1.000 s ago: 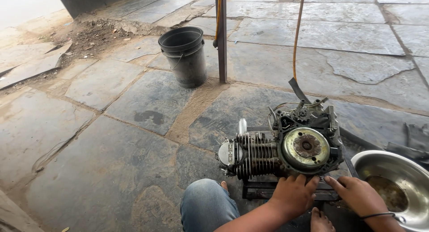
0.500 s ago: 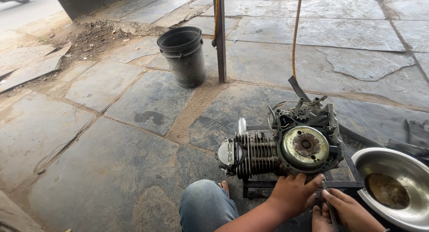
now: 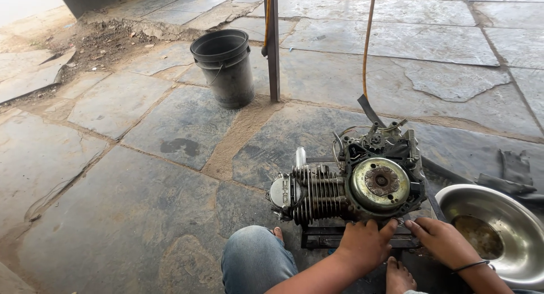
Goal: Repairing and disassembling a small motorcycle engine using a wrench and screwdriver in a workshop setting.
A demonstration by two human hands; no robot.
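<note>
A small motorcycle engine [image 3: 354, 189] sits on a dark metal stand [image 3: 326, 236] on the stone floor [image 3: 113, 226], right of centre in the lower half of the frame. Its finned cylinder points toward the left and its round flywheel [image 3: 380, 183] faces the camera with no side cover over it, so the engine already looks partly stripped; the cylinder and head are not yet off.

The left hand [image 3: 365, 243] rests at the lower edge of the engine, just under the flywheel, fingers curled loosely against the casing rather than clamped round anything. The right hand [image 3: 442, 240] lies just beside it, fingertips toward the same lower edge; its grip is partly hidden, and I cannot tell whether it pinches a small part or tool.

A steel bowl [image 3: 501, 229] with dirty residue stands at the lower right, near the right wrist. A black bucket [image 3: 225, 67] stands in the upper middle, beside a thin metal post [image 3: 273, 45]. A yellow hose [image 3: 368, 39] hangs down behind the engine. The person's knee in jeans [image 3: 255, 263] fills the bottom centre.
</note>
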